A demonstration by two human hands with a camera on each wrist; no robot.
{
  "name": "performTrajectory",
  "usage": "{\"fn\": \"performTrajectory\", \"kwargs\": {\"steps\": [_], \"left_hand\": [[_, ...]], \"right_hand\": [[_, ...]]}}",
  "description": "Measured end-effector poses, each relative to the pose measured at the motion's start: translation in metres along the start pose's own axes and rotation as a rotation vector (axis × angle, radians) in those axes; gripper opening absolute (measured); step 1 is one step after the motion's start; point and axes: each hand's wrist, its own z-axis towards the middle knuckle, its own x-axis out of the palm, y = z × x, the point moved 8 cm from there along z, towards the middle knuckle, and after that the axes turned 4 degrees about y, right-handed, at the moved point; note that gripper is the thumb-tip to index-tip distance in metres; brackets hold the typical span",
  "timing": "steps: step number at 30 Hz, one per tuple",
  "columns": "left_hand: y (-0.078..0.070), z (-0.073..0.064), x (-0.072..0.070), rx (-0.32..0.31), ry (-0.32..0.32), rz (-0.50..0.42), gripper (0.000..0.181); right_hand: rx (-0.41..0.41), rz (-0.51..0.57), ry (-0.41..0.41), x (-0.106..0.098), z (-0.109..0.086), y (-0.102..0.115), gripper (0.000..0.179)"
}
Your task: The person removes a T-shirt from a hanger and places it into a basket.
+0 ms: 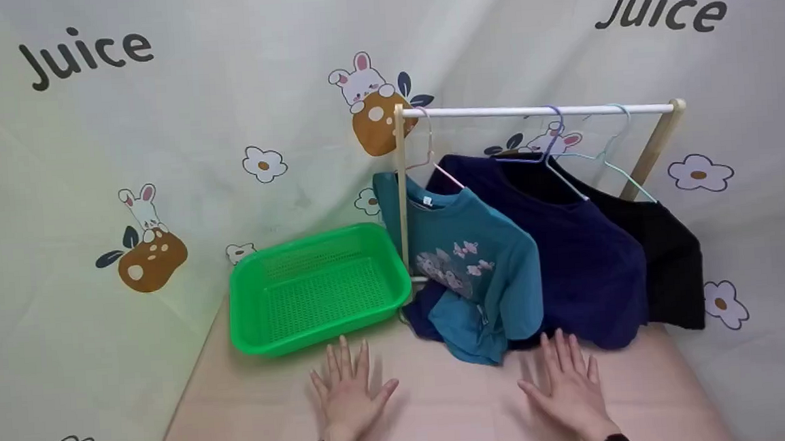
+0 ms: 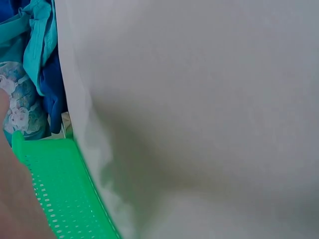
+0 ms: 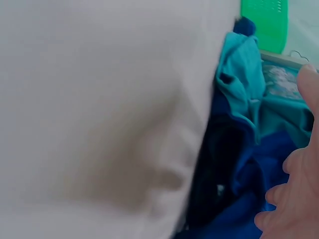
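My left hand [image 1: 350,397] is spread flat, palm down, over the table in front of a green plastic basket [image 1: 319,298], and holds nothing. To the right, my right hand [image 1: 570,387] is likewise spread, its fingertips close to the hems of the hanging shirts. On a small rack hang a teal shirt [image 1: 482,235] with a printed picture, a navy shirt [image 1: 572,257] and a black shirt [image 1: 674,251], each on its own hanger. The teal shirt's lower part bunches on the table. In the right wrist view, fingers [image 3: 279,194] appear beside blue cloth.
The clothes rack has a white rail [image 1: 495,111] and wooden posts [image 1: 402,192]; its left post stands against the basket's right side. Behind everything hangs a printed curtain [image 1: 189,124]. A pale pink cloth [image 1: 445,415] covers the table.
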Motion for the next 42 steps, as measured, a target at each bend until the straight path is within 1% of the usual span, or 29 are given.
{"fn": "performTrajectory", "kwargs": {"steps": [4,8,11,16,18,22,26,29,33,37,39,42], "left_hand": [[-0.002,0.0,-0.009,0.008,-0.002,-0.017,0.092],[-0.004,0.002,-0.022,0.027,0.013,-0.034,0.095],[-0.006,0.005,-0.034,0.044,0.01,-0.019,0.097],[-0.013,0.01,-0.056,0.094,-0.048,-0.017,0.099],[-0.016,0.011,-0.063,0.113,-0.067,-0.038,0.099],[-0.019,0.015,-0.074,0.122,-0.093,-0.049,0.1],[-0.023,0.02,-0.08,0.124,-0.099,-0.052,0.101],[-0.026,0.024,-0.083,0.127,-0.089,-0.052,0.102],[-0.03,0.031,-0.087,0.137,-0.092,-0.041,0.104],[-0.035,0.037,-0.09,0.146,-0.104,-0.05,0.104],[-0.037,0.039,-0.09,0.152,-0.115,-0.058,0.103],[-0.042,0.041,-0.089,0.169,-0.148,-0.083,0.1]], "right_hand": [[-0.001,-0.015,-0.002,-0.011,0.003,0.0,0.098],[-0.001,-0.013,-0.027,-0.032,0.008,0.0,0.101],[-0.011,-0.008,-0.059,-0.05,0.011,0.001,0.101],[-0.043,0.015,-0.106,-0.079,0.017,0.007,0.1],[-0.061,0.025,-0.134,-0.092,0.018,0.01,0.099],[-0.105,0.049,-0.196,-0.116,0.021,0.019,0.097],[-0.159,0.07,-0.252,-0.137,0.025,0.027,0.095],[-0.2,0.078,-0.282,-0.151,0.03,0.035,0.094],[-0.227,0.088,-0.297,-0.168,0.04,0.047,0.091],[-0.25,0.097,-0.31,-0.185,0.051,0.063,0.088],[-0.261,0.103,-0.315,-0.192,0.056,0.072,0.086],[-0.273,0.114,-0.32,-0.2,0.065,0.084,0.083]]}}
